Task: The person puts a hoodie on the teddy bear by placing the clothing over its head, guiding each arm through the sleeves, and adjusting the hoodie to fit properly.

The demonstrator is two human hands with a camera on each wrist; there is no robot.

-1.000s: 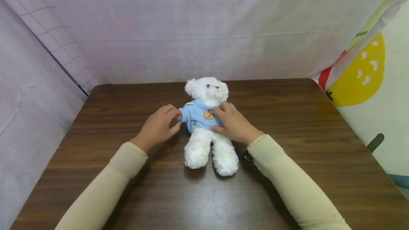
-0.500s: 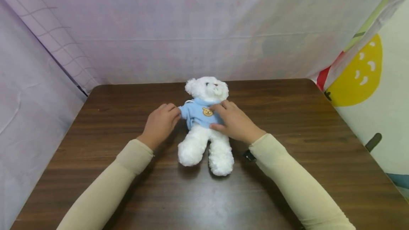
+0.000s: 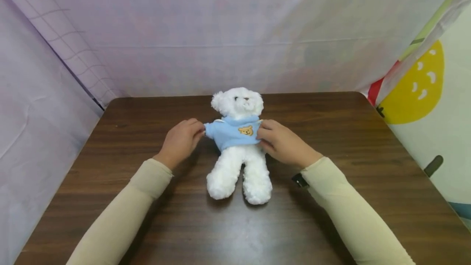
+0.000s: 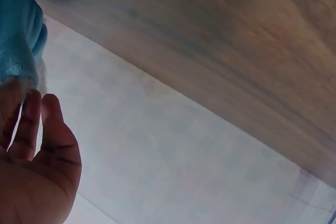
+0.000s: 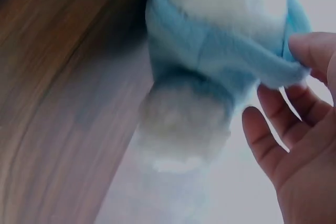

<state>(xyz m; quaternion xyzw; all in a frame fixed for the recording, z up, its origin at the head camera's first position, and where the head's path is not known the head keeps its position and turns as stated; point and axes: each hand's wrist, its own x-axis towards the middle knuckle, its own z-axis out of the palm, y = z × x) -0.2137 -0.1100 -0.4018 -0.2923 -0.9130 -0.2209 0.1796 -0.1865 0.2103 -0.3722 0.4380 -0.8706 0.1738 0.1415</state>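
A white plush teddy bear point(image 3: 241, 165) in a light blue shirt point(image 3: 232, 133) lies on its back on the table, head toward the far edge. My left hand point(image 3: 180, 140) pinches the end of the sleeve on the left, where a bit of white fur shows in the left wrist view. On the other side my right hand point(image 3: 285, 142) pinches the shirt's lower edge between thumb and fingers. The right wrist view shows that hem point(image 5: 262, 64) pulled out from the body, with a furry white arm point(image 5: 184, 119) sticking out of its sleeve below.
The brown wooden table point(image 3: 206, 236) ends at a pale patterned curtain point(image 3: 206, 32) behind the bear. More white cloth point(image 3: 33, 113) hangs at the left. To the right is a printed cloth with a yellow fruit point(image 3: 416, 89).
My left hand has closed its fingers on the sleeve end. My right hand slid from the shirt front to its right side, uncovering the bear-face patch. The bear's legs shifted slightly.
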